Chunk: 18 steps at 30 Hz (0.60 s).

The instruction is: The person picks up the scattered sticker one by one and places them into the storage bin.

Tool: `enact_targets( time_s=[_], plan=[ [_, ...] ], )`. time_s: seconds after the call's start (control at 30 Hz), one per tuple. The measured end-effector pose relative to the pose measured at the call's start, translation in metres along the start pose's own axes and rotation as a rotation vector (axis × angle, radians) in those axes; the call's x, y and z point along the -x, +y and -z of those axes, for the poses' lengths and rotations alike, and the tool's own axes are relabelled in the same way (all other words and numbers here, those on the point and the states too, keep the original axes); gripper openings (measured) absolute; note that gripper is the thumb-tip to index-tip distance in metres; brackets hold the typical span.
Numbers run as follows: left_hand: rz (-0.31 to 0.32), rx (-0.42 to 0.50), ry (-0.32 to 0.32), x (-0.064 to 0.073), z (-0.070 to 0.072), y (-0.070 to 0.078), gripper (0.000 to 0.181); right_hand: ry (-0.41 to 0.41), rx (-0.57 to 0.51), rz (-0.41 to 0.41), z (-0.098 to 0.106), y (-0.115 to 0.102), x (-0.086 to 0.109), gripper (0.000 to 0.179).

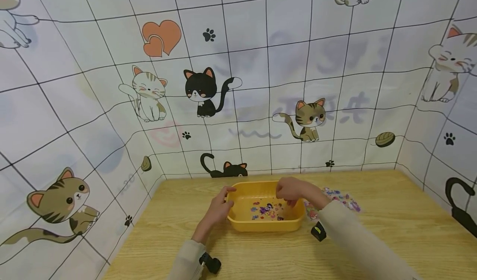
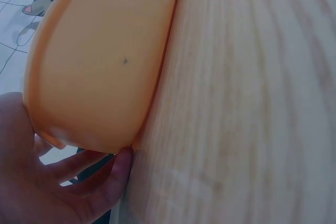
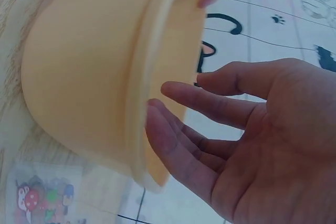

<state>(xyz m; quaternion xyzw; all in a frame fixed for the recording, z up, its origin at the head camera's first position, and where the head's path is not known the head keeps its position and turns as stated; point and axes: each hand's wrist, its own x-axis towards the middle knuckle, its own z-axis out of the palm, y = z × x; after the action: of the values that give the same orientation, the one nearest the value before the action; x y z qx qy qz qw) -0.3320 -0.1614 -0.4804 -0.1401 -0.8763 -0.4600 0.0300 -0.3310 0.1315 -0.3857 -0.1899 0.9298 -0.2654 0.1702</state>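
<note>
A yellow plastic basin [image 1: 265,226] stands on the wooden table, with several small colourful sticker-like pieces [image 1: 269,209] scattered over its floor. My left hand [image 1: 219,206] grips the basin's left end, fingers at the rim. In the left wrist view, that hand [image 2: 58,184] has its fingertips against the basin's end wall [image 2: 100,77]. Over the right part of the basin, my right hand [image 1: 292,190] reaches down inside the rim. The right wrist view shows this hand [image 3: 252,124] with loosely bent, parted fingers and nothing visible between them.
To the right of the basin lie clear packets of colourful stickers [image 1: 344,200], partly behind the right forearm. A white wall covering with cartoon cats [image 1: 201,91] rises behind the table and at both sides. Black wrist devices [image 1: 318,231] hang at both sleeves.
</note>
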Motion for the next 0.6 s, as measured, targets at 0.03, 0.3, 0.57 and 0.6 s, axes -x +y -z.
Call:
enact_targets(
  time_s=[0.03,0.3,0.57,0.6],
  plan=[
    [-0.001,-0.001,0.0,0.0,0.0,0.0,0.04,0.009,-0.009,0.015,0.001,0.001,0.003,0.023],
    [-0.001,-0.01,-0.003,0.001,0.0,0.001,0.041,0.083,-0.08,0.131,0.011,0.012,0.027,0.022],
    [-0.003,-0.021,0.003,-0.002,0.0,-0.002,0.041,0.169,-0.115,0.223,0.017,0.027,0.047,0.023],
    [-0.004,-0.021,0.002,-0.002,0.0,-0.003,0.041,0.179,-0.124,0.225,0.017,0.029,0.049,0.022]
  ],
)
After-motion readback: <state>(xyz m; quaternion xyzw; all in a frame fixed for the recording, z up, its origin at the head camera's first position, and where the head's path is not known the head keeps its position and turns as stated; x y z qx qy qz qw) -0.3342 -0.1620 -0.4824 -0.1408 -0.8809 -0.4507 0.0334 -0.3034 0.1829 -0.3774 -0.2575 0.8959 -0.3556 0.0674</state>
